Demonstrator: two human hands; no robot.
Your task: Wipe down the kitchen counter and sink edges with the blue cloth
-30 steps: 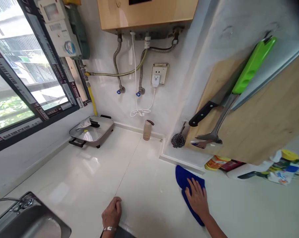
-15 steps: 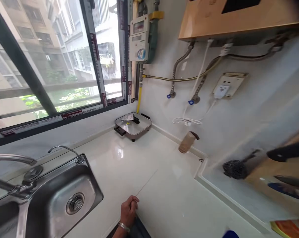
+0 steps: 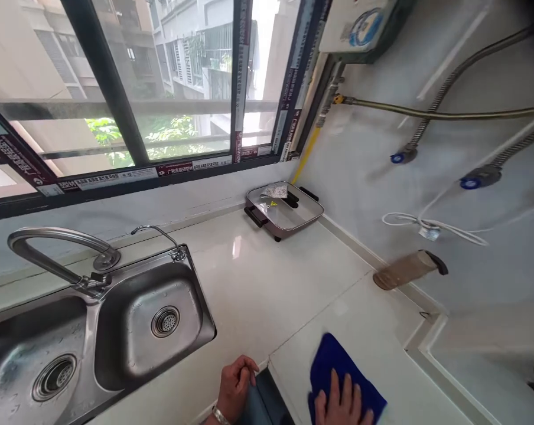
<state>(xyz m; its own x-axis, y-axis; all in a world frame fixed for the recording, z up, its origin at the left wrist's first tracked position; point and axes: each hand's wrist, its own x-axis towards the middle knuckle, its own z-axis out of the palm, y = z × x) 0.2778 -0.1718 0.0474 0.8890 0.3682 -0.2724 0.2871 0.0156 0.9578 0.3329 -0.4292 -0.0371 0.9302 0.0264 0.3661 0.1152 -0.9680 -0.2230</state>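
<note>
The right hand [image 3: 343,404] lies palm down on a blue cloth [image 3: 338,355], fingers slightly spread and pressing flat rather than gripping; the lower part of the hand is out of view. The cloth is a deep, even royal blue, soft-looking and without a visible pattern. It is spread on the pale counter [image 3: 267,289] near the front, with one corner pointing away from the person and another reaching out to the right of the fingers. Its outline is uneven, with a notch on the left side, and its lower part is hidden by the hand and cut off by the picture's bottom edge.

The left hand [image 3: 239,381] is loosely curled at the counter's front edge, with nothing visible in it. A silver bracelet [image 3: 220,415] circles that wrist.

Left of this hand, a steel sink [image 3: 91,348] has two bowls, each with a round drain, and a curved tap [image 3: 92,283] behind. Farther back, in the corner, sits a square pan [image 3: 289,232] with a glass lid and black handles; a silvery packet [image 3: 273,191] lies on the lid. A brownish bottle [image 3: 400,271] stands by the right-hand wall, below a looped white cord [image 3: 453,232].
</note>
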